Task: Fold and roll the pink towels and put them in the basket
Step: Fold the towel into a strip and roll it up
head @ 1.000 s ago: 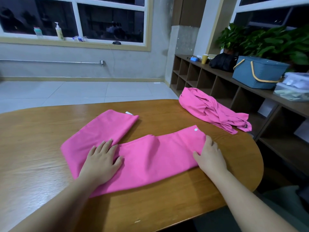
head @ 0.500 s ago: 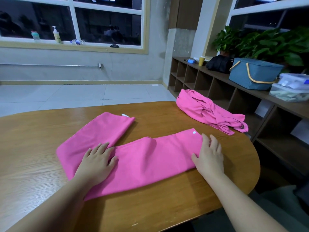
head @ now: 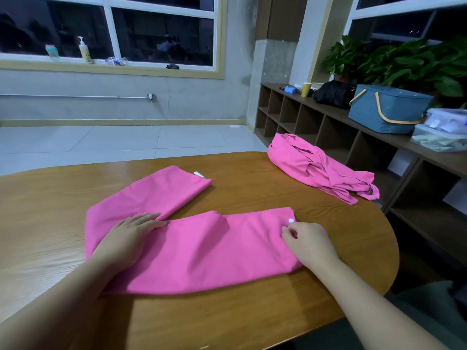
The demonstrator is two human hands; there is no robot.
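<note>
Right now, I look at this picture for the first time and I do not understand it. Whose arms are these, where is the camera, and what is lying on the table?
No machine here: a person wears a camera on the head, looking down at their own two arms. On the wooden table lies a long pink towel, folded and bent in a V. The left hand presses flat on it near the bend. The right hand curls its fingers on the towel's right end, beside a small white dot. A crumpled pink towel waits farther back. The blue basket stands on the shelf.
</note>
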